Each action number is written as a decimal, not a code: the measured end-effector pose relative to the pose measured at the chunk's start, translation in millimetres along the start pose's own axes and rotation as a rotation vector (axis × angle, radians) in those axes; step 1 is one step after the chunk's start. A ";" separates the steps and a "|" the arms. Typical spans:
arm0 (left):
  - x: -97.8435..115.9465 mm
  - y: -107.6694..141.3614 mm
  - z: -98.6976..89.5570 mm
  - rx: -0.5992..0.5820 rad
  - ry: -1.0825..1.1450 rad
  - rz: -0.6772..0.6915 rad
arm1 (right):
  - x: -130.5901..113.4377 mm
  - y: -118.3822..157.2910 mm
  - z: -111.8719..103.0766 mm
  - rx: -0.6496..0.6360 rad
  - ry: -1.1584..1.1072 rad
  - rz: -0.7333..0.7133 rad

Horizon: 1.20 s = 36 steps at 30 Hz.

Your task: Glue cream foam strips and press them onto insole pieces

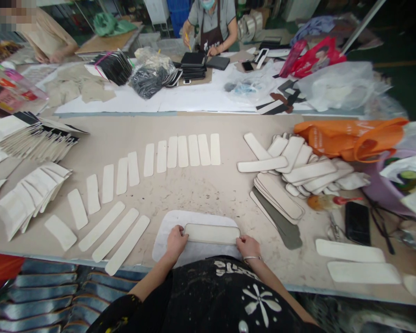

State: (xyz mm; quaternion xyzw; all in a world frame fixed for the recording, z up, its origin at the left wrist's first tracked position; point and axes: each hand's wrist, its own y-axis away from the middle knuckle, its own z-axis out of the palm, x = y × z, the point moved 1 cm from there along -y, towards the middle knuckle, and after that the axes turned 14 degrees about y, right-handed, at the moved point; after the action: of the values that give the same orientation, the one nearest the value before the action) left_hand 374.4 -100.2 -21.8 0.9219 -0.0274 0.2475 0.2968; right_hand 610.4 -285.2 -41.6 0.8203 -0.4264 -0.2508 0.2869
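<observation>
Between my two hands lies a pale oblong piece with rounded corners and a dark edge, over a white rounded sheet at the table's front. My left hand pinches its left end between thumb and fingers. At the opposite end, my right hand, with a bracelet at the wrist, grips the corner the same way. Left of the sheet rest several long cream strips. Shorter cream strips are set out in a curved row beyond.
On the right sit a heap of pale oblong pieces, grey-backed pieces, a black phone and an orange bag. Stacked white pieces stand at left. Across the table, a person in an apron works by dark stacks.
</observation>
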 end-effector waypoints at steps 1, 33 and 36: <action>0.4 0.2 -0.4 -0.003 0.002 0.005 | -0.4 0.4 -0.2 0.001 0.001 -0.001; -13.1 -2.9 -4.7 -0.045 0.090 0.032 | -6.2 1.4 -4.3 -0.024 0.095 -0.014; -16.1 -6.6 -6.4 -0.057 0.108 0.007 | -4.0 -0.5 -2.3 -0.025 0.088 -0.027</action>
State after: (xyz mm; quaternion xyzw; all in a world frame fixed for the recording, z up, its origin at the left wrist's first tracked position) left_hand 358.8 -92.7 -28.5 0.8983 -0.0213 0.2970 0.3230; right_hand 610.1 -281.0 -39.7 0.8326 -0.3990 -0.2239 0.3123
